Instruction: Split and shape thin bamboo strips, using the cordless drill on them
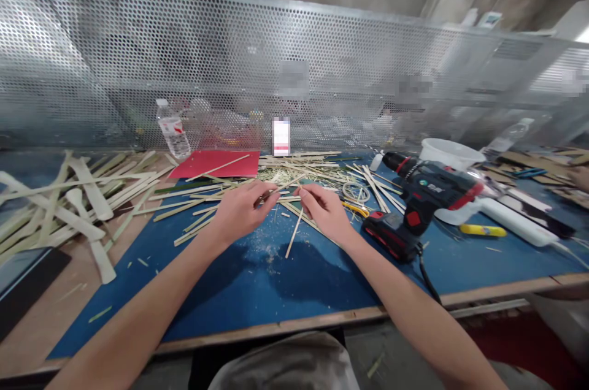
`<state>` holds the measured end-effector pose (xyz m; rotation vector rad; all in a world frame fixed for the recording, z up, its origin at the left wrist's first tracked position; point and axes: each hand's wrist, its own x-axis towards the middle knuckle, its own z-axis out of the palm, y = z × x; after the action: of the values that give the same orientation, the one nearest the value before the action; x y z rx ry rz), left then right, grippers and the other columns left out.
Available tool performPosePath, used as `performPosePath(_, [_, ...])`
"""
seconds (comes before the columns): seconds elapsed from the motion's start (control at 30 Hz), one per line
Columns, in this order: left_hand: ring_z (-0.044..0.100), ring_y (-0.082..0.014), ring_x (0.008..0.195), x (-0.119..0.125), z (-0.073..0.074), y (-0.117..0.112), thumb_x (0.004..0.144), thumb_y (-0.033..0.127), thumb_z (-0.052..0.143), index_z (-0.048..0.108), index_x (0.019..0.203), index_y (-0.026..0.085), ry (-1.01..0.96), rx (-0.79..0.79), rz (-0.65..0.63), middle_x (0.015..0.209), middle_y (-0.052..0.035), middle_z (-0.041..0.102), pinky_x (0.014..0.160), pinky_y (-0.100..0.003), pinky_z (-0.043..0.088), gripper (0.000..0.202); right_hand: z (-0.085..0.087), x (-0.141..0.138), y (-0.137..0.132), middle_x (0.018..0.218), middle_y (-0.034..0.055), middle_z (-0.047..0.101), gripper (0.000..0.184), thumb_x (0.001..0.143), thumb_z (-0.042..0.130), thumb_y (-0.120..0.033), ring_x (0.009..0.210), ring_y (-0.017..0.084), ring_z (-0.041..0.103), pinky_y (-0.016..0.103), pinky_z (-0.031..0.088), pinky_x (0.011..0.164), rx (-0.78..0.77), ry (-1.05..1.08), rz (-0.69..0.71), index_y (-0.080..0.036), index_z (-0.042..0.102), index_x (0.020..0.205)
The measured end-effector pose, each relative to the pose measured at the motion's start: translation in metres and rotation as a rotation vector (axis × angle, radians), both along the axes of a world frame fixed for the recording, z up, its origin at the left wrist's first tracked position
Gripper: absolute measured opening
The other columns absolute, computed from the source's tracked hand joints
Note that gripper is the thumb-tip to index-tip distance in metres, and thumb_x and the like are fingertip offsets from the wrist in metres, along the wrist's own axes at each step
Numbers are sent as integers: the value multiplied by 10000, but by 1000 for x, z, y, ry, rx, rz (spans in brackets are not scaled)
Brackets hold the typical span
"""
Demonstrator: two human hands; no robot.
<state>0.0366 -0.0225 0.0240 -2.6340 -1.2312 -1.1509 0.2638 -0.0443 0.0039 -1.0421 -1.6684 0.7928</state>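
Left hand (239,212) nearly closed, pinching thin bamboo sliver (286,185); right hand (324,212) pinching thin bamboo stick (294,233), both above blue mat (391,279), mid-tabletop (46,316).

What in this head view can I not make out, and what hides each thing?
Head view only:
Where the thin bamboo strip meets the left hand: the fingers cover it.
Objects behind the perforated metal screen: holes and blur hide them.
Another person's hand: cut off by the right edge.
Upright white card: its face is blurred.

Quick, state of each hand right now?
Left hand: closed, pinching a thin bamboo strip.
Right hand: closed, pinching a second bamboo strip.
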Motion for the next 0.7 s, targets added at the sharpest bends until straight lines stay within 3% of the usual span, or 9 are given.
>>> performPosePath(0.23, [725,-201,1014,2,-11,6,1062,288,504,697,1159,199,56,124,-7,1101,-73,767,836,-289,530,234,-5,-13,-3,742,14,620,484,1038,441,-579,631,81,571,196,480,625,-127,13,223,-141,644,1080])
performPosePath(0.43, [731,-195,966,-5,-11,12,1056,275,521,684,1125,200,16,207,101,1063,-59,769,784,-287,526,193,-4,-10,-2,693,4,609,411,1023,505,-504,613,74,566,193,454,629,-117,-47,214,-131,675,1044])
performPosePath(0.7, [729,-162,883,-3,-10,4,1063,307,518,690,1097,217,84,287,95,1014,-27,762,632,-255,443,197,-6,-21,-7,701,5,614,420,1033,480,-523,619,74,562,191,468,625,-154,22,280,-133,632,1054])
